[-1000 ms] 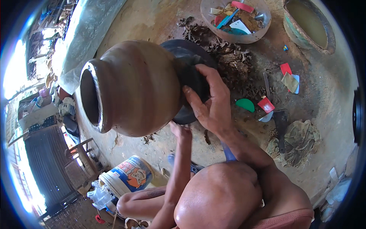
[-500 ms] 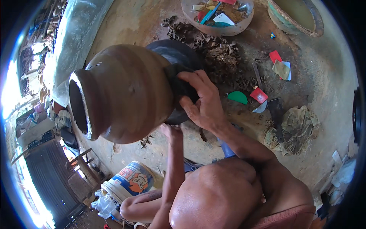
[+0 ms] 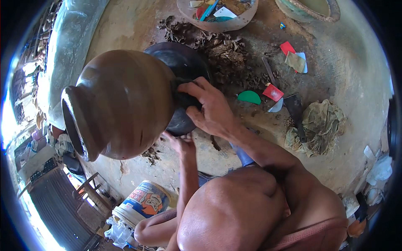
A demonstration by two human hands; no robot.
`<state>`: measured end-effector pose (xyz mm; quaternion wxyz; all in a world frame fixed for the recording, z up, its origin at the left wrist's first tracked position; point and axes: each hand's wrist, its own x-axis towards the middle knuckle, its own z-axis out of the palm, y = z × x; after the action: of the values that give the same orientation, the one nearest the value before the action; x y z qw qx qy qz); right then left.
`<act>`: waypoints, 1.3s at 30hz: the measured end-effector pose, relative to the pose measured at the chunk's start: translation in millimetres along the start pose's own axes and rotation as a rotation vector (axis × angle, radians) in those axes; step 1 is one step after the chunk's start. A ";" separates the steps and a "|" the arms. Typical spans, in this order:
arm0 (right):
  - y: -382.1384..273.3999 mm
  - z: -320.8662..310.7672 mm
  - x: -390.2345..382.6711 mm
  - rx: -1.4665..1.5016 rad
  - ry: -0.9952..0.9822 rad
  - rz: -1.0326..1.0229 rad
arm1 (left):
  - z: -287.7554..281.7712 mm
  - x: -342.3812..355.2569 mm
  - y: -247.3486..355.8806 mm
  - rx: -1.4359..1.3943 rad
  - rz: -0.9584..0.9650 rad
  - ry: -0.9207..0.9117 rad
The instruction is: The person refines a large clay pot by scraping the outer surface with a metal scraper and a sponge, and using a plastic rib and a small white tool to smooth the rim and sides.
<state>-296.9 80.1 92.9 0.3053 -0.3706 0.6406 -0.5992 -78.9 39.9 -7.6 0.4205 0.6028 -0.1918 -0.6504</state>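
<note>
Neither of my hands is in view. Below me sits a person point(image 3: 230, 209), seen from above by head and shoulders. A large brown clay pot point(image 3: 121, 104) lies tilted on its side, its mouth facing left, its base end against a dark round disc point(image 3: 167, 53). That person's right hand point(image 3: 209, 108) is curled over a dark object point(image 3: 183, 99) at the base end; what it is, I cannot make out. Their left hand point(image 3: 182, 140) is under the disc's lower edge, its fingertips partly hidden.
Dark clay scraps point(image 3: 222, 54), coloured cards point(image 3: 273, 92), a green half-disc point(image 3: 249, 96) and crumpled cloth point(image 3: 322, 127) lie on the floor point(image 3: 356, 83). A plastic basin point(image 3: 234, 23) and water vessel point(image 3: 307, 12) stand at top; a bucket point(image 3: 142, 201) and plastic sheet point(image 3: 73, 42) are left.
The view has turned slightly, so the floor items at top sit further left. The pot appears further left and lower; the person's right hand has shifted left with the dark object.
</note>
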 end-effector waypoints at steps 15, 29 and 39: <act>22.9 18.5 -8.4 -0.044 0.015 0.049 | 15.6 -28.0 -14.1 0.023 -0.134 0.038; 28.1 19.8 -24.4 -0.042 0.043 0.152 | -8.9 27.3 64.5 0.154 -0.100 0.154; 33.4 11.5 -44.9 -0.119 -0.306 0.184 | -36.6 85.5 63.4 0.213 -0.031 -0.200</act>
<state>-266.7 111.9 56.1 0.4303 -0.4146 0.6523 -0.4663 -17.4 -53.5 -20.1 0.3230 0.5793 -0.2915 -0.6893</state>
